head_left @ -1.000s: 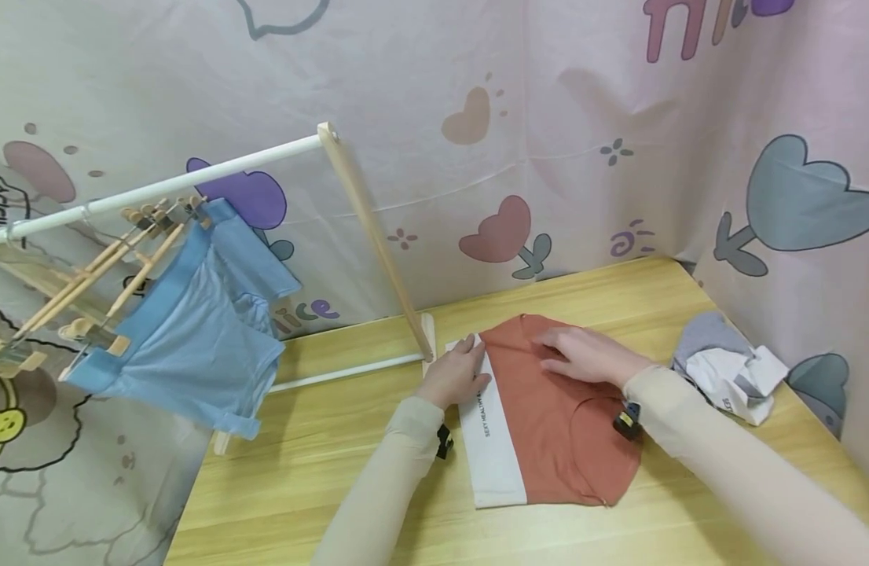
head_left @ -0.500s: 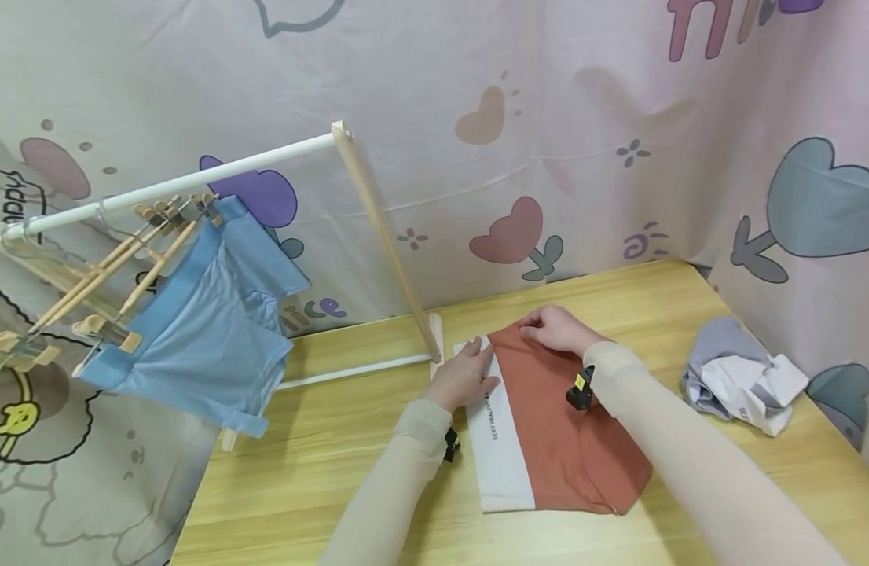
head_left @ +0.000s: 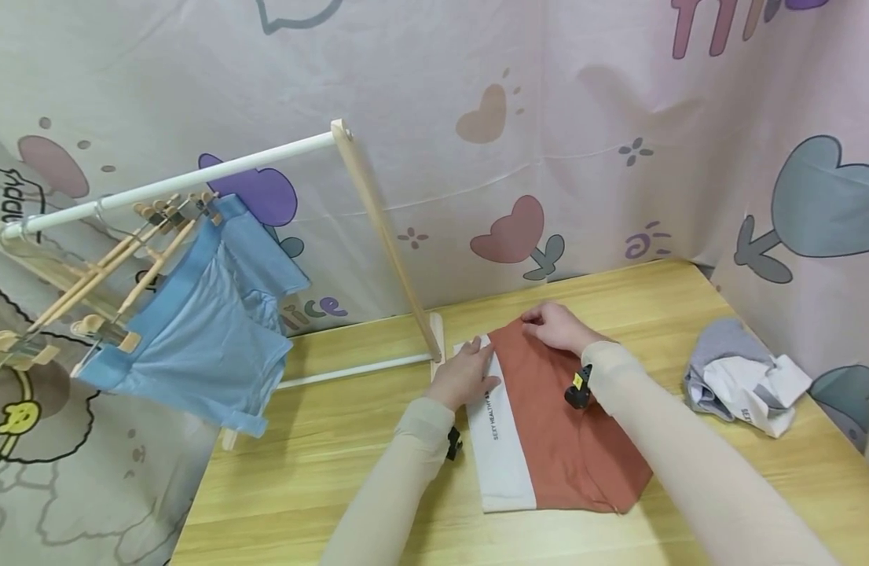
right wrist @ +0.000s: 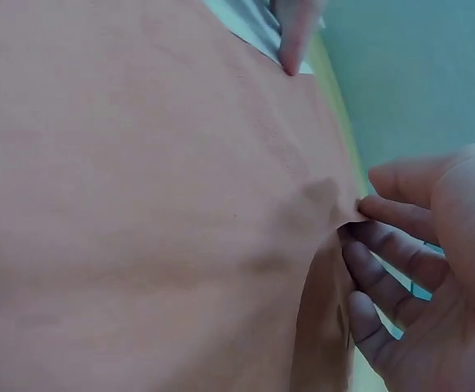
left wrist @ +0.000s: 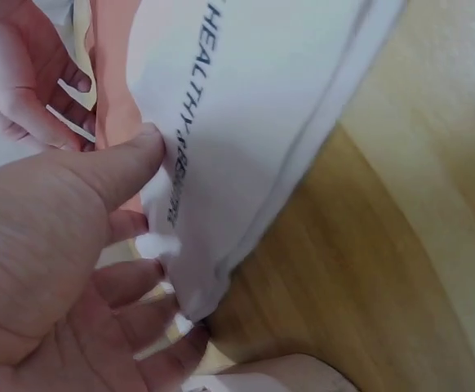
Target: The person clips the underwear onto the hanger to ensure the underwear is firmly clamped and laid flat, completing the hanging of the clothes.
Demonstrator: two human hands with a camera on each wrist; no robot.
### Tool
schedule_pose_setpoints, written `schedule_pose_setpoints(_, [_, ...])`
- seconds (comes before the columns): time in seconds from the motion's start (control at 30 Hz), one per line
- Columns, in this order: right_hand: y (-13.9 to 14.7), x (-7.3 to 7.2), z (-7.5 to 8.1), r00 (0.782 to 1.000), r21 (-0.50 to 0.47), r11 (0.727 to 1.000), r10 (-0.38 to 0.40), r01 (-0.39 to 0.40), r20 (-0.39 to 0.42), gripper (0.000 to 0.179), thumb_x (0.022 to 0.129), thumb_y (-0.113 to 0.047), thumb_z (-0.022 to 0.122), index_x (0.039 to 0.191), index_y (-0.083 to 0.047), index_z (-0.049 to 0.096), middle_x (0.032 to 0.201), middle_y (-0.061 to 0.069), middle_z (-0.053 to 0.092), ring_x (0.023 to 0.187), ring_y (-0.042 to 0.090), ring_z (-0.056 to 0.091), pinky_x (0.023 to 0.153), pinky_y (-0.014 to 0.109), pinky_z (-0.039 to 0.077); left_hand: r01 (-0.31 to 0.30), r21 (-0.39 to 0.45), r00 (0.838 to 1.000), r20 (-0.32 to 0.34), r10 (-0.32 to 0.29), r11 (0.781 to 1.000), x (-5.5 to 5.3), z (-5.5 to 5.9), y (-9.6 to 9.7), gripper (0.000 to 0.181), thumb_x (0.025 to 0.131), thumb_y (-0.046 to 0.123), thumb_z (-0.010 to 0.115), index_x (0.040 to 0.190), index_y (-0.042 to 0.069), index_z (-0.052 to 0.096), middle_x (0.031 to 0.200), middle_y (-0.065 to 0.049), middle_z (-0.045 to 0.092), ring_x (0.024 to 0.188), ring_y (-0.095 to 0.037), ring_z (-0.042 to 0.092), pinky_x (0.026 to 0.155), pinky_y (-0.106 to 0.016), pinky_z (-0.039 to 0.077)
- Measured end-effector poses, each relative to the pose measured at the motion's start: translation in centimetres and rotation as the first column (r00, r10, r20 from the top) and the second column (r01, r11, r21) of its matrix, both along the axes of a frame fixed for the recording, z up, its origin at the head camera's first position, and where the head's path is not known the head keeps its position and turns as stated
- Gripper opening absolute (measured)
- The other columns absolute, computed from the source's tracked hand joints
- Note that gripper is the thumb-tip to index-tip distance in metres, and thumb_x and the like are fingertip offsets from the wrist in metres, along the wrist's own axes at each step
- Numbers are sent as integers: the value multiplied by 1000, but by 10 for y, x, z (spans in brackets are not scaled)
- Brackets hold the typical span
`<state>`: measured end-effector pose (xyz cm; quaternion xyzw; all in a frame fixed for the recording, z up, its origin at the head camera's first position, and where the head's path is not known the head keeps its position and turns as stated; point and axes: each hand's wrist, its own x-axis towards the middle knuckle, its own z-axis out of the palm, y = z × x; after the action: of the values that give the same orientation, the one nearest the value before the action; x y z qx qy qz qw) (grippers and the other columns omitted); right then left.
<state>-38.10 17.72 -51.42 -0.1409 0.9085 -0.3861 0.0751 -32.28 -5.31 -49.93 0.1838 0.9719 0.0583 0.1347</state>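
A pair of rust-red briefs (head_left: 548, 424) with a wide white, lettered waistband (head_left: 501, 456) lies flat on the wooden table. My left hand (head_left: 463, 377) rests over the upper end of the waistband, thumb and fingers apart. In the left wrist view the thumb (left wrist: 135, 163) lies on the white band and the other fingers reach its edge. At the far corner of the red cloth, my right hand (head_left: 556, 326) holds the edge. Seen from the right wrist, several fingertips (right wrist: 358, 233) meet that corner, some tucked beneath the cloth.
A wooden rack with a white rail (head_left: 215, 171) stands at the left. Light blue briefs (head_left: 208, 330) hang from it on wooden clip hangers (head_left: 102, 271). Crumpled grey and white garments (head_left: 742, 373) lie at the table's right edge. A printed curtain (head_left: 406, 94) closes the back.
My right hand has moved from over the red cloth to its far corner and taken the edge. The left hand stays on the waistband. The head view has shifted slightly.
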Motion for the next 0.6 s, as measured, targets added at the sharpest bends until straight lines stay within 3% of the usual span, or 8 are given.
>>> schedule_pose_setpoints(0.2, [-2, 3, 2, 998, 32, 999, 32, -30, -57, 43, 105, -15, 67, 139, 10, 64, 140, 29, 68, 137, 47, 60, 116, 58, 48, -29, -18, 999, -20, 28, 999, -2, 5, 3, 76, 101, 43, 75, 164, 15, 45, 172, -17, 40, 156, -37, 44, 114, -52, 53])
schedule_pose_setpoints(0.4, [-3, 5, 3, 998, 27, 999, 26, -24, -61, 45, 106, -11, 65, 145, 10, 59, 145, 31, 63, 139, 47, 58, 117, 59, 47, -35, -33, 999, -11, 34, 999, -2, 6, 5, 78, 99, 44, 77, 164, 16, 45, 171, -16, 40, 154, -36, 47, 112, -51, 54])
schedule_pose_setpoints(0.6, [0, 18, 10, 987, 193, 978, 104, -79, -122, 42, 104, -15, 70, 142, 2, 66, 143, 25, 65, 134, 45, 60, 114, 61, 49, -34, -25, 999, -13, 34, 999, -2, 8, 6, 80, 96, 44, 81, 163, 17, 46, 170, -16, 43, 149, -36, 52, 109, -51, 57])
